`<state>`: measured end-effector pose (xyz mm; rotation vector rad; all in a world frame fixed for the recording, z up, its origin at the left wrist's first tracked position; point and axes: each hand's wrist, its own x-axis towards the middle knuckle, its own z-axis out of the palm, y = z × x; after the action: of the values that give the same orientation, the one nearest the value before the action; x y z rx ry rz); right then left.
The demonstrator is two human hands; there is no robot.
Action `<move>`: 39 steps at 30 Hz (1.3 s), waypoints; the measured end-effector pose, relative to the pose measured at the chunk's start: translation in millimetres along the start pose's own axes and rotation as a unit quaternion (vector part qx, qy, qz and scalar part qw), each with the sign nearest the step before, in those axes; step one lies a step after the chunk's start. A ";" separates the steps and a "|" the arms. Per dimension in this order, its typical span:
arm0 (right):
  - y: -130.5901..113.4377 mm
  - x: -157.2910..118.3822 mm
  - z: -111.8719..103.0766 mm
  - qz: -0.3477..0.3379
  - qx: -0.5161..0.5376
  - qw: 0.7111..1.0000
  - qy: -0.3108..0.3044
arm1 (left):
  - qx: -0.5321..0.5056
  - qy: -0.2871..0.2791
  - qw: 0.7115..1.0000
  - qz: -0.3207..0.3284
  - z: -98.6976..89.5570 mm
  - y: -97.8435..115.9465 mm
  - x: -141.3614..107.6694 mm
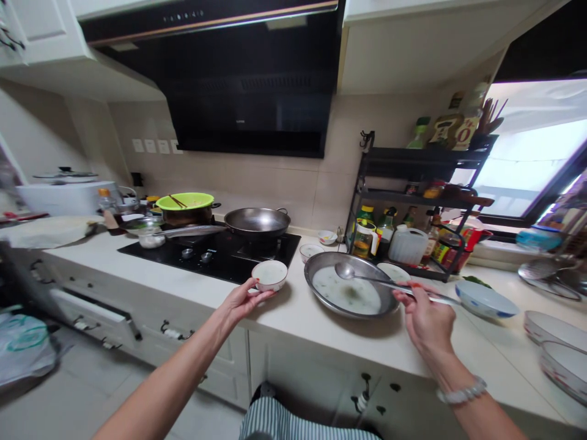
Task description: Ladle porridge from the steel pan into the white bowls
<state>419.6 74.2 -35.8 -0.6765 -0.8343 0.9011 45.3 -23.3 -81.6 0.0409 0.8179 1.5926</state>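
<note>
My left hand [250, 298] holds a small white bowl [270, 276] of whitish liquid near the counter's front edge, right of the stove. With my right hand [424, 315] I grip the long handle of a metal ladle [346, 271]. The ladle's head is over a wide metal basin [316, 297], which contains a milky liquid with dark bits in it. Behind the basin's left rim sits another small bowl [310, 252]. A further bowl [395, 272] of pale liquid is partly hidden behind the ladle handle and the basin's right side.
A wok [257, 221] and a pot with a green basket [186, 200] stand on the black stove [206, 260]. Behind the basin is a black rack [413, 197] with bottles. Blue-patterned [487, 299] and stacked bowls [564, 366] are at the right.
</note>
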 end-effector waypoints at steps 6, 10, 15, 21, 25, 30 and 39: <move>-9.6 -9.6 -43.3 -0.017 -0.016 0.999 0.029 | -0.014 0.028 0.999 -0.016 -15.6 23.9 4.4; -10.3 -21.0 -52.3 -0.017 -0.021 0.999 0.044 | -0.018 0.041 0.999 -0.016 -22.0 32.9 5.6; -6.4 -31.4 -53.0 0.001 -0.005 0.998 0.056 | -0.008 0.051 0.998 -0.032 -28.4 37.0 8.5; -3.9 -34.4 -55.3 0.014 -0.007 0.998 0.057 | -0.015 0.056 0.997 -0.060 -34.8 40.4 16.0; -4.2 -35.4 -57.4 0.009 -0.010 0.999 0.051 | -0.018 0.059 0.994 -0.090 -31.4 43.2 17.7; -4.4 -38.7 -58.4 0.016 -0.010 0.998 0.053 | -0.002 0.058 0.994 -0.094 -20.0 44.4 21.0; -5.0 -47.9 -57.0 0.012 -0.021 0.999 0.040 | 0.077 0.089 0.993 -0.027 -10.1 43.1 31.6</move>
<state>452.4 21.1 -76.7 -0.7554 -0.7767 0.8738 -3.2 1.3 -80.2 -0.0134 1.0707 1.4939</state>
